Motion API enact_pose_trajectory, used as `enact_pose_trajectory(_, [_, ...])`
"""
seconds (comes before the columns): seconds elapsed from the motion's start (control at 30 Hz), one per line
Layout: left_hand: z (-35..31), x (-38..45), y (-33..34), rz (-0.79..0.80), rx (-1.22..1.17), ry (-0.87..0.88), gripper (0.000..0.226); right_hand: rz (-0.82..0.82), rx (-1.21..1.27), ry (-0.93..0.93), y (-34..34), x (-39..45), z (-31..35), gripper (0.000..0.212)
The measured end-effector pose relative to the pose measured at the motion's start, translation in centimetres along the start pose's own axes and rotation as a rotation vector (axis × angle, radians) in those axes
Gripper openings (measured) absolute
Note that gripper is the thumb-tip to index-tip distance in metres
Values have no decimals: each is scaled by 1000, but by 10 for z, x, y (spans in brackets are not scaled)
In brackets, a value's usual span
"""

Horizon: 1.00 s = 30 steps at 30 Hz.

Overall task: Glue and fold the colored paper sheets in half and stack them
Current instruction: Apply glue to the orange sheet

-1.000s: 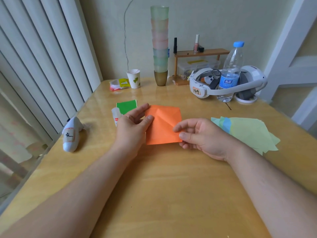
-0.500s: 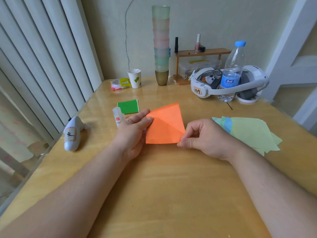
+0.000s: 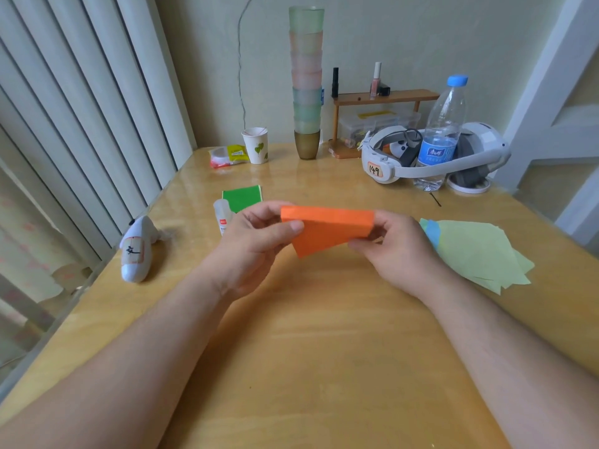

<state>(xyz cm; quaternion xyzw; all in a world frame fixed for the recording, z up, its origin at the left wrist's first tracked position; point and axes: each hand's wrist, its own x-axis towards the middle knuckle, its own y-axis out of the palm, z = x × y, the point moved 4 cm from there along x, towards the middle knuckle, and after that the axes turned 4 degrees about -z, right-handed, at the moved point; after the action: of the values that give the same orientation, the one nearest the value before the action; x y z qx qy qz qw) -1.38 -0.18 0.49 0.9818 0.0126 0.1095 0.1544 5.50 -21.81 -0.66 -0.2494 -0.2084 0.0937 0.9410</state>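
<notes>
An orange paper sheet (image 3: 327,230), bent over on itself, hangs above the middle of the wooden table (image 3: 308,335). My left hand (image 3: 256,244) pinches its left corner between thumb and fingers. My right hand (image 3: 392,251) pinches its right corner. Behind my left hand a folded green sheet (image 3: 242,197) lies flat, with a glue bottle (image 3: 223,217) lying beside it. A loose pile of light green and blue sheets (image 3: 476,251) lies to the right of my right hand.
A white controller (image 3: 136,251) lies near the left table edge. At the back stand a paper cup (image 3: 256,144), a tall stack of plastic cups (image 3: 306,82), a small wooden shelf (image 3: 382,98), a white headset (image 3: 431,160) and a water bottle (image 3: 442,131).
The orange sheet was lying on the table with its right side being lifted over. Now both hands hold it up off the table, folded over.
</notes>
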Motion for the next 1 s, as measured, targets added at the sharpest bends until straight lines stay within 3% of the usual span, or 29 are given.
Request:
enact_pose_trajectory(0.13, [-7, -15, 10, 325, 694, 158, 21, -62, -88, -54, 0, 4, -7, 31])
enact_pose_trajectory(0.23, [2, -19, 12, 491, 1123, 132, 31, 18, -220, -131, 3, 2, -8, 42])
enact_pose_trajectory(0.4, [3, -23, 13, 545, 1124, -76, 34, 195, -338, -156, 6, -2, -4, 48])
enact_pose_trajectory(0.5, [2, -22, 12, 522, 1117, -163, 35, 143, -313, -179, 6, -2, -2, 48])
enact_pose_trajectory(0.57, [5, -20, 10, 481, 1161, -163, 19, 106, -274, -204, 8, -5, 4, 36])
enact_pose_trajectory(0.63, [4, -19, 8, 448, 1204, -117, 13, 124, -258, -206, 13, -7, 9, 9])
enact_pose_trajectory(0.67, [1, -18, 8, 418, 1212, -63, 11, 179, -285, -189, 16, -9, 10, 12])
enact_pose_trajectory(0.73, [-13, -15, 7, 292, 1131, 100, 10, 356, -413, -156, 22, -12, 7, 48])
enact_pose_trajectory(0.8, [-31, -13, 1, 63, 935, 268, 15, 485, -537, -146, 25, -15, 6, 69])
enact_pose_trajectory(0.87, [-48, -11, -14, -250, 755, 383, 27, 504, -552, -130, 24, -15, 5, 73])
enact_pose_trajectory(0.93, [-57, -9, -35, -533, 654, 387, 41, 506, -545, -127, 24, -15, 6, 72])
enact_pose_trajectory(1.0, [-54, -3, -58, -671, 603, 246, 52, 505, -529, -129, 25, -15, 6, 71])
